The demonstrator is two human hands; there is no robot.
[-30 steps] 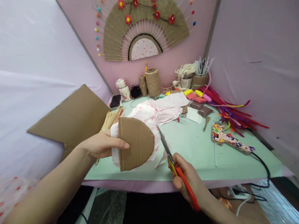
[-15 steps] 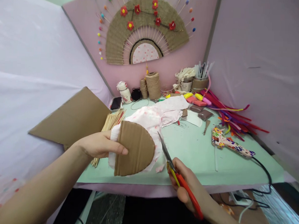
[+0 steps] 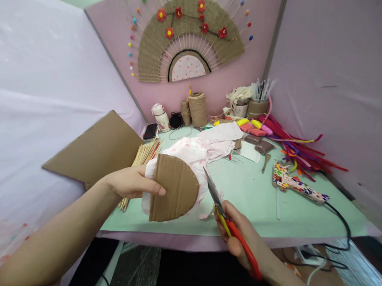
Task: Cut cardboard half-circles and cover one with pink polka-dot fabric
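My left hand (image 3: 137, 183) pinches a half-round piece of brown cardboard (image 3: 178, 189) by its straight edge, thumb on top. White cloth with pink dots (image 3: 148, 175) lies behind the cardboard, gripped along with it and showing past its edge. In my right hand (image 3: 238, 229) are scissors (image 3: 240, 242) with red and yellow handles. Their blades look nearly closed and point up and away, just right of the cardboard's curved edge, apart from it. A small cloth scrap (image 3: 206, 215) shows near the blades. More dotted cloth (image 3: 190, 148) is bunched on the table behind.
Bamboo sticks (image 3: 146, 153) and a large cardboard sheet (image 3: 98, 149) are at left. A patterned glue gun (image 3: 298, 187) with a black cord lies at right, near colourful pipe cleaners (image 3: 301, 148). Twine spools (image 3: 198, 109) stand at the back, below a decorated fan (image 3: 186, 37).
The whole view has shifted slightly, so things appear a little further right. Both hands keep their holds, with the cardboard and scissors in nearly the same positions.
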